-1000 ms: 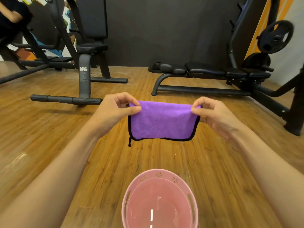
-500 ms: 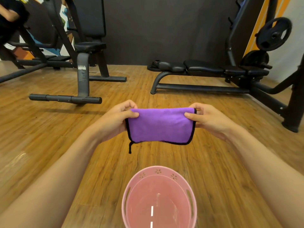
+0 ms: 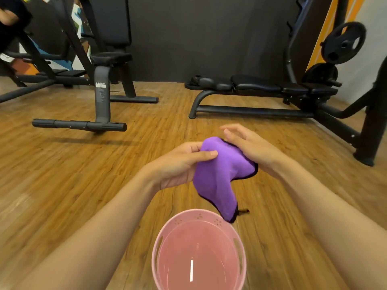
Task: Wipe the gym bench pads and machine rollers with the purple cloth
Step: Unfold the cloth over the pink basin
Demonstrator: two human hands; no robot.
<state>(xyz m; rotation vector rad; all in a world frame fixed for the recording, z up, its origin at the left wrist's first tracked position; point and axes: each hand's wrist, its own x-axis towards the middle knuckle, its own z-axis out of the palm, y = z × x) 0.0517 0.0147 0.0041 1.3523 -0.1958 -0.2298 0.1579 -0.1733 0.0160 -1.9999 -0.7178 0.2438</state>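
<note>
Wood-plank floor (image 3: 62, 164) covers the gym room, with a dark wall behind it. The flat bench (image 3: 261, 86) stands at the far right with its black pads in a row. An upright bench (image 3: 111, 57) stands at the far left. Both are well apart from the hands. A pink basket (image 3: 156, 248) sits on the floor directly below the arms.

Change of state: half a second ago the purple cloth (image 3: 217, 174) was held as a flat folded rectangle, pinched at its two top corners. It is now bunched into a loose wad. One black-edged corner hangs down over the basket rim (contact cannot be determined).

Left hand (image 3: 178, 166): the thumb lies on top of the cloth with the fingers behind it, pinching the wad.

Right hand (image 3: 253, 149): the corner pinch is released. The fingers are straight and the palm lies against the cloth's right side.

Assessment: the cloth is probably being gathered into a wiping pad. No pad or roller has been reached, so wiping has not yet started.
</note>
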